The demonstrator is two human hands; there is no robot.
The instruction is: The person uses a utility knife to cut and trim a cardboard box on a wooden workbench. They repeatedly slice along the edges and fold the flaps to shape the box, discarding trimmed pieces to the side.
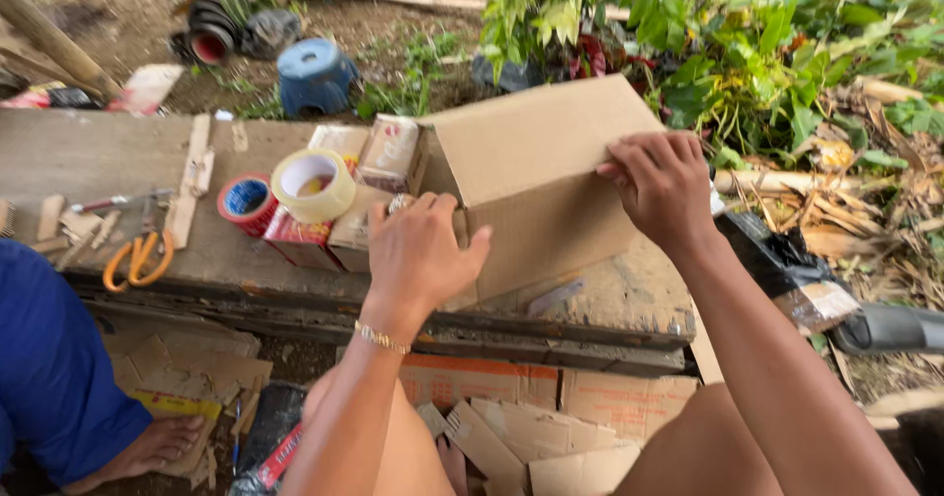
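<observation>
Head view, looking down on a weathered plank worktop (118,152) outdoors.

Item: cardboard box (536,176), brown, plain, standing at the worktop's right middle, its top flap folded over. Long axis runs left-near to right-far. Left hand (418,250) lies flat against the near-left corner, fingers spread and pressing, not closed round anything. Right hand (664,181) pinches the flap's right edge between thumb and fingers. Both hands touch the box; the right sits farther along its length, the left nearer the body.

Adjacent, just left of the box: two small cartons (369,152), tan with pale labels, upright behind; a red-and-tan packet (295,240) in front. A cream tape roll (313,183) rests on top of these, and a red tape roll (246,203) lies just left of it.

Farther left: orange-handled scissors (138,258) and cardboard scraps (192,176).

Below the worktop: flattened cartons (551,427), brown with an orange band. A person in a blue sleeve (49,378) is at near left.

Far side: a blue stool (313,75), bare soil and green plants (747,54).
</observation>
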